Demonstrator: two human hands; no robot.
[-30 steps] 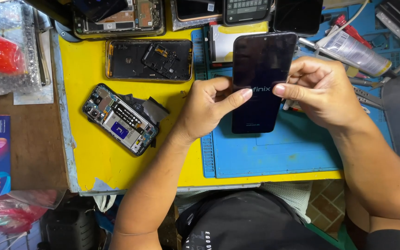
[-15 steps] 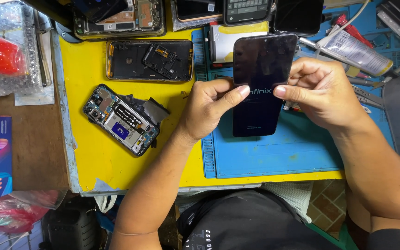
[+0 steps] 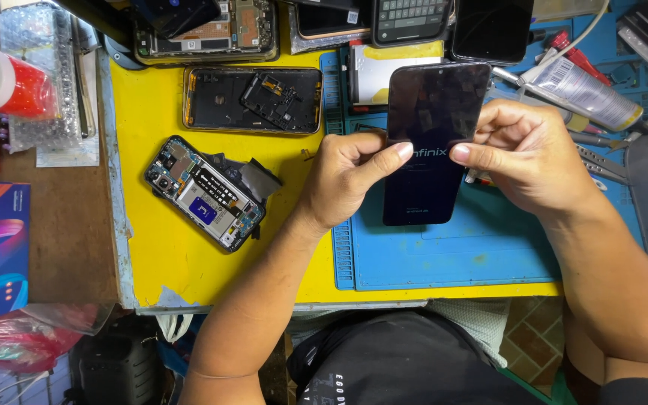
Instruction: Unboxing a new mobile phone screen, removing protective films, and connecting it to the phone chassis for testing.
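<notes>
Above the blue silicone work mat [image 3: 451,255], the dark glass-fronted smartphone [image 3: 433,142] sits pinched between left hand [image 3: 346,180] and right hand [image 3: 526,154], both clamped on its edges, thumbs on the screen; a slack grip could drop it onto the opened phone chassis [image 3: 253,99]; the yellow bench top [image 3: 151,112] is crowded with parts.

We hold a dark smartphone [image 3: 433,142] upright over the blue work mat [image 3: 474,255], our left hand [image 3: 346,176] and right hand [image 3: 526,157] gripping its two long edges with both thumbs pressed on the lit screen. To the left, on the yellow tabletop [image 3: 151,112], lie an opened phone with bare circuit board [image 3: 204,193] and an empty phone frame [image 3: 253,99]. A grey glue tube [image 3: 583,91] lies just beyond our right hand.
</notes>
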